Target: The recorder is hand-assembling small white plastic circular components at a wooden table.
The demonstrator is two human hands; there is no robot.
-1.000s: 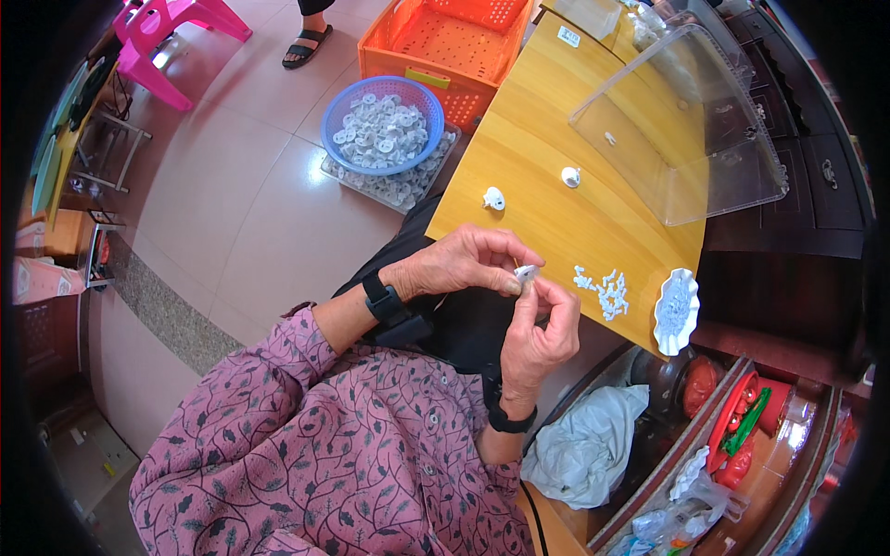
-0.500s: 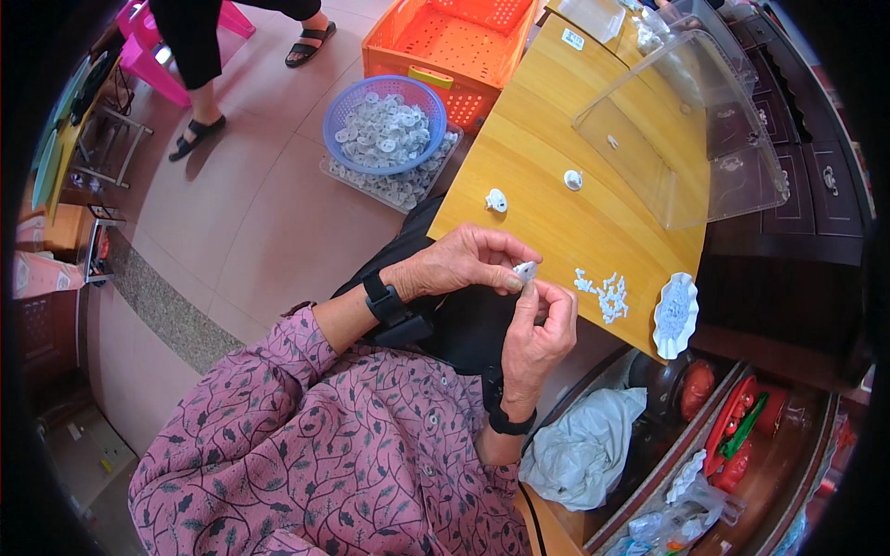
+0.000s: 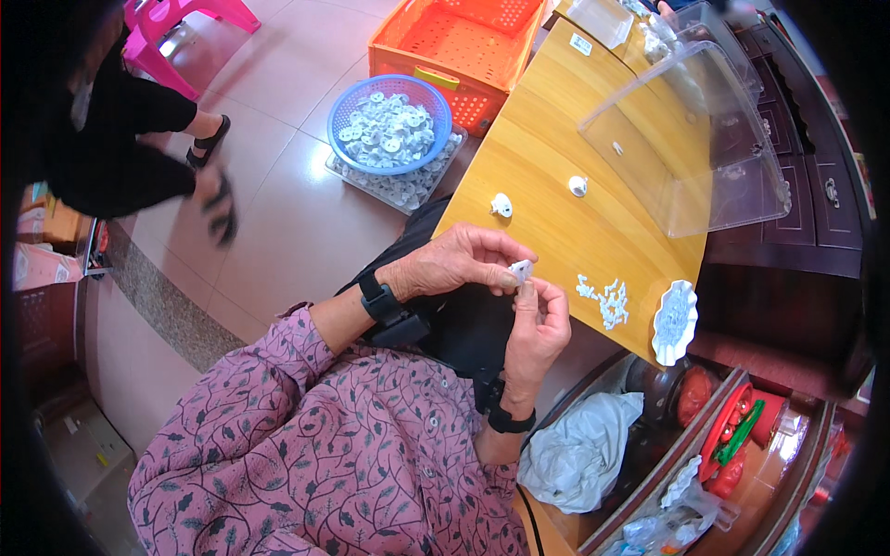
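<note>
Just off the near edge of the wooden table, my left hand pinches a small white plastic part between thumb and fingers. My right hand is closed at the lower side of the same part, thumb and fingertip against it. Whatever else the right fingertips hold is too small to make out. Two round white plastic pieces, a left one and a right one, stand on the table beyond my hands. Small white pegs lie scattered to the right of my right hand.
A scalloped white dish of tiny pieces sits at the table's right corner. A clear plastic lid lies farther back. Left of the table are a blue basket of white parts and an orange crate. An open drawer holds bags.
The person at the upper left has walked farther left and nearer. My hands keep hold of the white part, with only a slight shift to the left.
</note>
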